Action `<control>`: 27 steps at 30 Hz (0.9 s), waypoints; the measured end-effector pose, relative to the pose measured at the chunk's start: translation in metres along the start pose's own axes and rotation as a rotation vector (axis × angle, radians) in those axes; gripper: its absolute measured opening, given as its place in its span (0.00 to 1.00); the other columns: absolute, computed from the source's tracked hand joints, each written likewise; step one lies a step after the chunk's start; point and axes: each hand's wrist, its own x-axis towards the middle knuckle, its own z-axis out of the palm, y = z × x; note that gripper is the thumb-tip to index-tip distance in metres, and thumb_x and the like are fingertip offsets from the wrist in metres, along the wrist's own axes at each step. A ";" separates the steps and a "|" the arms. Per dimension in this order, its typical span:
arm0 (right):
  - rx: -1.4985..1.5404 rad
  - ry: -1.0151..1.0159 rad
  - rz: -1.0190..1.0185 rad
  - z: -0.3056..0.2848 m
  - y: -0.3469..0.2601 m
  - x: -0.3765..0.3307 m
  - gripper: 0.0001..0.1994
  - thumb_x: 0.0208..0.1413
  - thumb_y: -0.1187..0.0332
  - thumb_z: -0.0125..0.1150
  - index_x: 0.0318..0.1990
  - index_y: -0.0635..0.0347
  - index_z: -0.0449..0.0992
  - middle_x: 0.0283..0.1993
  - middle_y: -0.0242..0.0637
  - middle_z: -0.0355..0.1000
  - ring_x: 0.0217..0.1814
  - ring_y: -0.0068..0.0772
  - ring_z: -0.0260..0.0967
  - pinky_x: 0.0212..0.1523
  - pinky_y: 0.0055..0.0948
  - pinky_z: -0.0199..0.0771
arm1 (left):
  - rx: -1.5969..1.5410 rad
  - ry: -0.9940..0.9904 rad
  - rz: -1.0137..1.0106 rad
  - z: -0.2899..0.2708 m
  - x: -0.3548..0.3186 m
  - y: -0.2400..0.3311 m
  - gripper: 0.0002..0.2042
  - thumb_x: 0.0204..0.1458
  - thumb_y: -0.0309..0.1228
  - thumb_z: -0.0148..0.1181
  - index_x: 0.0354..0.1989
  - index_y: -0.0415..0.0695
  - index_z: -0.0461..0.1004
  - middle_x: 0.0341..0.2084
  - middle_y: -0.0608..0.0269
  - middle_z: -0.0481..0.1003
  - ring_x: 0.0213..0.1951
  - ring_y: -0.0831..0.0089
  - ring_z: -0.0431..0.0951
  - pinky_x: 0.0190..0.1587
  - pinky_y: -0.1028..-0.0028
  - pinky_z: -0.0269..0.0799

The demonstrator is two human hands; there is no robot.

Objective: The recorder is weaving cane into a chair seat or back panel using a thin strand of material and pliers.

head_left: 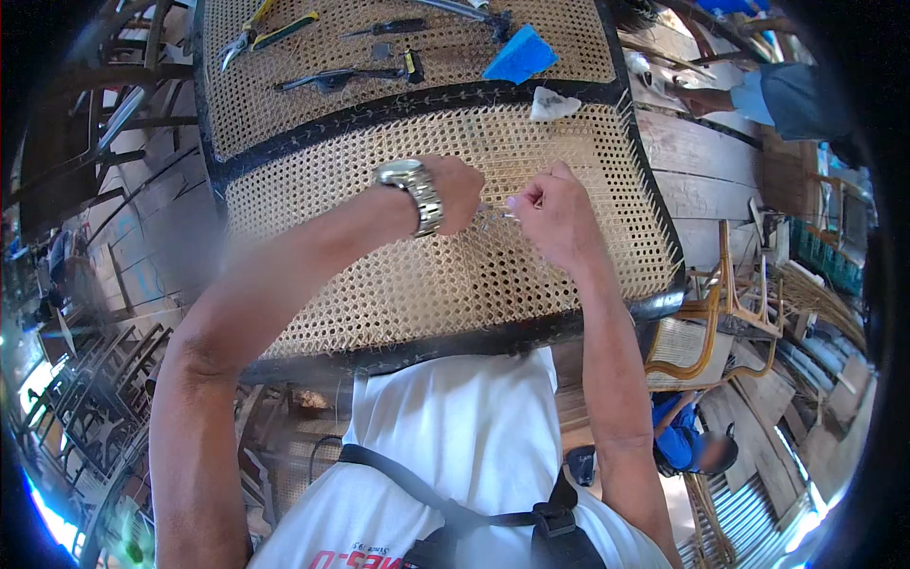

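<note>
A woven cane panel [313,275] in a black frame lies in front of my body. Over its middle, my left hand [453,194], with a metal watch [414,194] on the wrist, is curled closed, knuckles up; whatever its fingers hold is hidden. A short gap to its right, my right hand [557,216] is closed in a pinch. Something thin and pale [509,214] pokes out from its fingertips toward the left hand, too small to name. Both hands are close above the weave; contact cannot be made out.
Beyond the black crossbar lie yellow-handled snips [254,38], a screwdriver-like tool [384,27], a dark hand tool [336,78] and a blue piece [520,55]. A white lump [554,104] rests near the bar. Chair frames [713,318] and a person in blue [678,436] are at right.
</note>
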 end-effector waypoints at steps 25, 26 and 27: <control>-0.227 0.050 -0.040 0.023 -0.021 -0.019 0.08 0.53 0.68 0.62 0.35 0.64 0.76 0.48 0.40 0.68 0.56 0.45 0.64 0.58 0.47 0.65 | -0.007 0.187 0.051 0.006 0.008 -0.030 0.22 0.62 0.51 0.53 0.26 0.45 0.77 0.20 0.59 0.76 0.24 0.71 0.78 0.25 0.66 0.72; -0.316 0.079 -0.029 0.024 -0.023 -0.022 0.09 0.54 0.68 0.61 0.38 0.64 0.76 0.49 0.41 0.68 0.56 0.46 0.64 0.58 0.46 0.65 | 0.048 0.190 0.010 -0.004 -0.001 -0.043 0.21 0.62 0.51 0.53 0.28 0.46 0.76 0.20 0.60 0.75 0.23 0.69 0.76 0.25 0.64 0.72; -0.316 0.079 -0.028 0.020 -0.023 -0.024 0.09 0.54 0.68 0.61 0.38 0.64 0.76 0.49 0.41 0.68 0.56 0.46 0.64 0.58 0.46 0.65 | 0.036 0.300 -0.043 -0.015 -0.014 -0.062 0.21 0.63 0.51 0.52 0.30 0.46 0.74 0.20 0.63 0.73 0.21 0.72 0.73 0.24 0.64 0.71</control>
